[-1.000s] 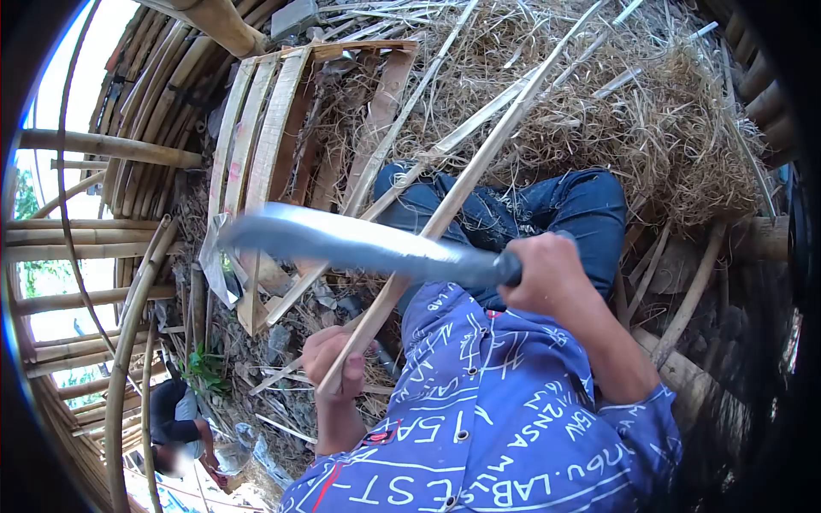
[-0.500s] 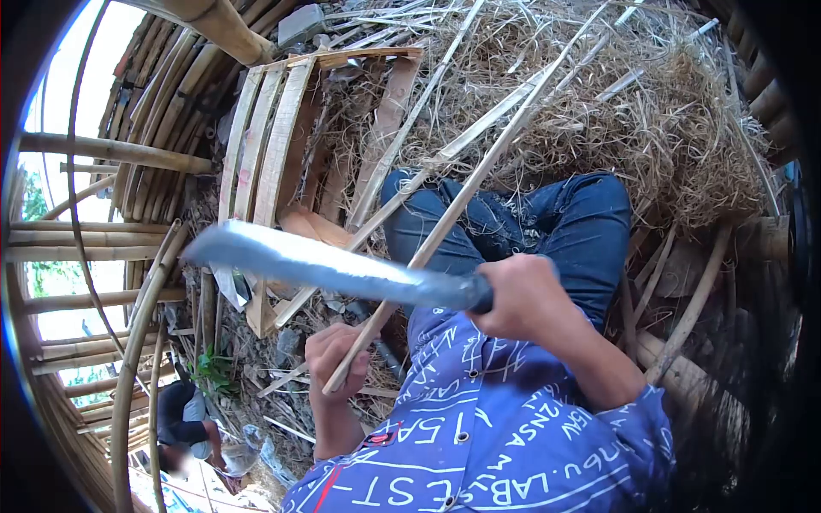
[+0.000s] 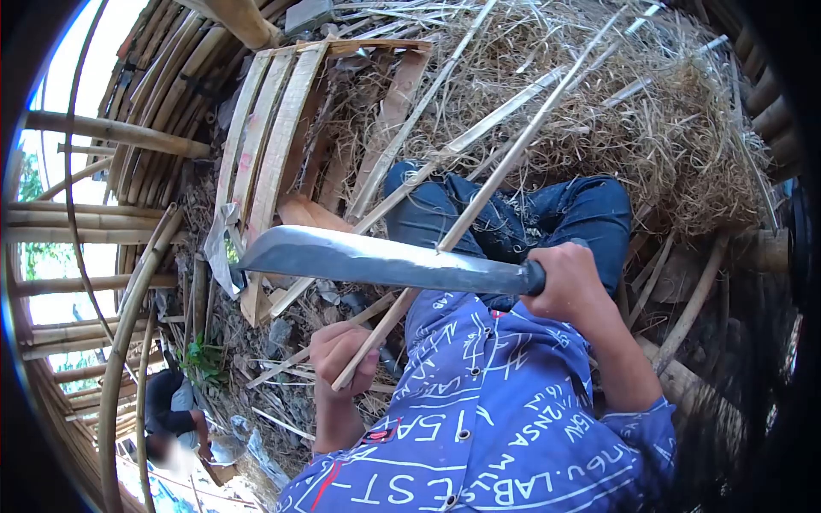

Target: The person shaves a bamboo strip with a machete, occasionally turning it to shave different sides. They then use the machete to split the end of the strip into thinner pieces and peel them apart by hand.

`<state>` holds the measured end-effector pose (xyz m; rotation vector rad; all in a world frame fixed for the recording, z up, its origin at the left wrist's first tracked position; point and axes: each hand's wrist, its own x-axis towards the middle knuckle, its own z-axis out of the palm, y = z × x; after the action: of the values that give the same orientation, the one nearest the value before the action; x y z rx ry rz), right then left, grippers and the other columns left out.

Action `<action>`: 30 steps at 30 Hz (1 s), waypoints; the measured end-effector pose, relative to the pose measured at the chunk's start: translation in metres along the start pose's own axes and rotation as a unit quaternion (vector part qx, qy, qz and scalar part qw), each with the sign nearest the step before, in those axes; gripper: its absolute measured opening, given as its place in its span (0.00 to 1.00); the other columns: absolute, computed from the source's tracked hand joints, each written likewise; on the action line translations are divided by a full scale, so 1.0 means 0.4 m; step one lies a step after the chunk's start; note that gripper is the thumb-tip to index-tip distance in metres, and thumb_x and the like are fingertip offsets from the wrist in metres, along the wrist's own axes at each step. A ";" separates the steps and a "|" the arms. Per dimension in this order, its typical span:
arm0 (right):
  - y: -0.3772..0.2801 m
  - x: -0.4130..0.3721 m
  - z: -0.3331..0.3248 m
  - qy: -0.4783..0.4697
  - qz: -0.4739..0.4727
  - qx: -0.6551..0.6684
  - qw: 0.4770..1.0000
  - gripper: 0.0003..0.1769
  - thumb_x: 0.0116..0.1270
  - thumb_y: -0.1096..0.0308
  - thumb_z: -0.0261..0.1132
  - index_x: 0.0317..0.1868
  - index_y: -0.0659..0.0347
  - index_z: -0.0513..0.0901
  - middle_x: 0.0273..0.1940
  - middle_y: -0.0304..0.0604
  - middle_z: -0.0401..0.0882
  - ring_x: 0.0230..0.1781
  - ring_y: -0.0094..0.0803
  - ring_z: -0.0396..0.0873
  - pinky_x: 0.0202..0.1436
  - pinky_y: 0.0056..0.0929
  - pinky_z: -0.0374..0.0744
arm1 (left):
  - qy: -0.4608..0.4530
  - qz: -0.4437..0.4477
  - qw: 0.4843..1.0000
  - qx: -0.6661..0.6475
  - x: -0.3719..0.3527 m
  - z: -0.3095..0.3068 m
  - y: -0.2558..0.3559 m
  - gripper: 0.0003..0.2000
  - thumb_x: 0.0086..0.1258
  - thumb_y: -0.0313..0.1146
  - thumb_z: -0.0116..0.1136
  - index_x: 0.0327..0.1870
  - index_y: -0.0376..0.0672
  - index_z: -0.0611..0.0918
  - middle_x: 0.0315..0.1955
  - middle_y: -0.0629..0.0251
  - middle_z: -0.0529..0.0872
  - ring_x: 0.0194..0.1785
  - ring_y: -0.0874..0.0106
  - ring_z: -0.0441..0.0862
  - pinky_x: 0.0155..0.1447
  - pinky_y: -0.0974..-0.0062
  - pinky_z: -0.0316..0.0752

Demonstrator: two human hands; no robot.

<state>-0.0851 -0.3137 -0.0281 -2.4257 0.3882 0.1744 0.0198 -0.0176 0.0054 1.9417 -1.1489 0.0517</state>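
Before the straw [image 3: 684, 128], machete [image 3: 376, 261] crosses bamboo strip [image 3: 514, 159].

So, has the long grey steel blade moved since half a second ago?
Yes, rightward. The long grey steel blade in the right hand had its tip left of the wooden slatted frame; now the tip overlaps it.

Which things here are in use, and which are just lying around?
In use: machete, gripped by right hand; bamboo strip, gripped by left hand.
Lying about: straw pile; slat frame; bamboo poles; another person further off.
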 end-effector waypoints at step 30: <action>0.143 0.024 -0.048 0.355 -0.029 -0.006 0.934 0.14 0.55 0.61 0.74 0.33 0.62 0.83 0.28 0.49 0.83 0.31 0.48 0.83 0.34 0.37 0.80 | 0.004 -0.099 0.993 -0.060 -0.014 -0.003 -0.017 0.08 0.68 0.32 0.54 0.31 0.36 0.79 0.23 0.58 0.84 0.26 0.65 0.84 0.31 0.72 0.78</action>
<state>-0.0940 -0.3702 -0.0497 -2.4387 0.6245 -0.7503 0.0220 -0.0115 -0.0005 1.9370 -0.9282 -0.1139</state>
